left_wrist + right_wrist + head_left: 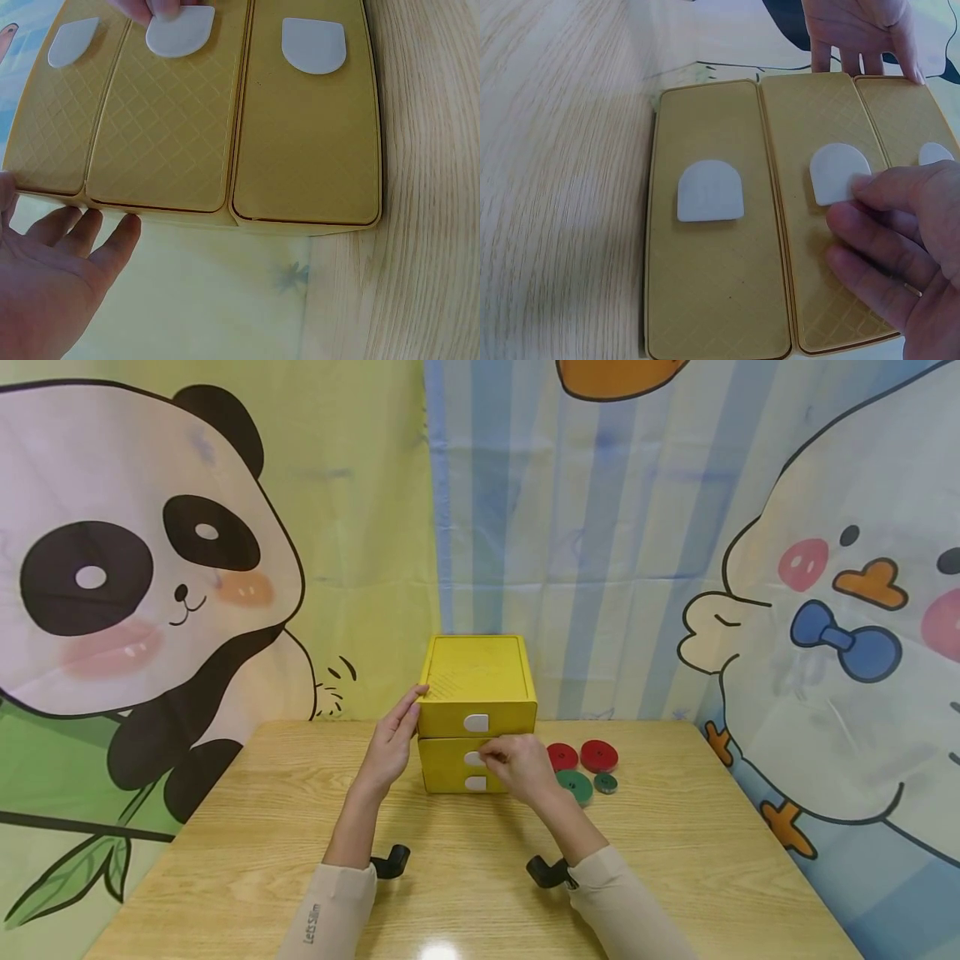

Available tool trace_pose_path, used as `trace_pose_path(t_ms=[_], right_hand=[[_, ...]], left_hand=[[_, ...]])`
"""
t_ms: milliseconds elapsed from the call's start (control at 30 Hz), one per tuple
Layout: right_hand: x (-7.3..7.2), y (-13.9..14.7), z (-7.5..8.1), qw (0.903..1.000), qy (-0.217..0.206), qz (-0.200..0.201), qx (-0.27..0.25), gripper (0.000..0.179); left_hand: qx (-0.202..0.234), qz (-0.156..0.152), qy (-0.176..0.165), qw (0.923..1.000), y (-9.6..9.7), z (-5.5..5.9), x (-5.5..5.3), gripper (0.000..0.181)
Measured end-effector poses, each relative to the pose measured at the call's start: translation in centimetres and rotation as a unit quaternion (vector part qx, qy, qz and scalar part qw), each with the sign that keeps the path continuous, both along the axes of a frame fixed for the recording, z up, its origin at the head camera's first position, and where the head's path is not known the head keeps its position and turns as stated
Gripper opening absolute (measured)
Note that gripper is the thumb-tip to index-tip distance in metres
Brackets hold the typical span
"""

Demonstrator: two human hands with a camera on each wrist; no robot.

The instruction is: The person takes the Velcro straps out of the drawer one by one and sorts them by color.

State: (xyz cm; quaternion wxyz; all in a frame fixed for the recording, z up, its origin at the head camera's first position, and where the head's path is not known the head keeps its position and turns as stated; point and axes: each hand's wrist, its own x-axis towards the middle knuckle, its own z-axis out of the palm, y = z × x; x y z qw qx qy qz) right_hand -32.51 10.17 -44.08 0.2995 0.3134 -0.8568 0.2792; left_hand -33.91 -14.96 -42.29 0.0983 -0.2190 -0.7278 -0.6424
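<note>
A small yellow drawer cabinet (477, 668) stands on the table with three drawers stacked in it. Each front carries a white rounded tab, and all the fronts sit about flush. My right hand (522, 766) pinches the middle drawer's white handle (838, 174) between thumb and forefinger. Against the cabinet's left side rests my left hand (389, 745), its fingers fairly straight and the fingertips near the top edge. The top drawer's handle (476, 722) and the bottom drawer's handle (314, 45) are untouched. What the drawers contain is hidden.
Right of the cabinet lie two red discs (599, 756), a larger green disc (576, 787) and a small dark green disc (605, 782), partly behind my right hand. Printed curtains (622, 527) hang behind the wooden table (457, 893). A black camera mount (392, 862) sticks out at each wrist.
</note>
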Motion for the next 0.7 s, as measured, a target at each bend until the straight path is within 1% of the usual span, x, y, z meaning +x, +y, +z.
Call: trace_pose_path(t_ms=[400,700], right_hand=[[-0.39,-0.12,-0.01,0.9997,-0.011,-0.021,0.01,0.007],[-0.18,-0.34,-0.09,0.9996,-0.007,-0.027,0.007,0.006]], left_hand=[[0.009,-0.003,-0.002,0.9999,0.09,0.05,-0.23,0.047],[0.005,0.001,-0.002,1.0,0.07,0.04,-0.09,0.045]])
